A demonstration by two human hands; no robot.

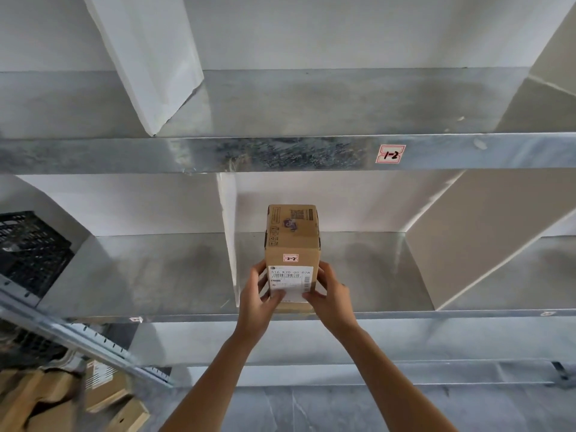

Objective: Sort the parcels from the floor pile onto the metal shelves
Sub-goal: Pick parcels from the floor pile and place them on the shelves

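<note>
More parcels [62,397] lie near on the floor to my left. My left hand [260,294] and right hand [330,294] clasp the near end of the cardboard parcel [293,241], fingers curled round its sides. It seems to rest at the front edge of the middle shelf [374,275], just right of the divider [227,232]. I'd slide it straight back, square to the divider, with its 2-2 sticker [290,258] facing out.

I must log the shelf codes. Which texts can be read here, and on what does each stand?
"1-2": red-bordered sticker on upper shelf edge.
"2-2": small sticker on cardboard box.
"516 K20-00 028": its shipping label; finer print blurred.
Unreadable: lower shelf edge stickers.
</note>
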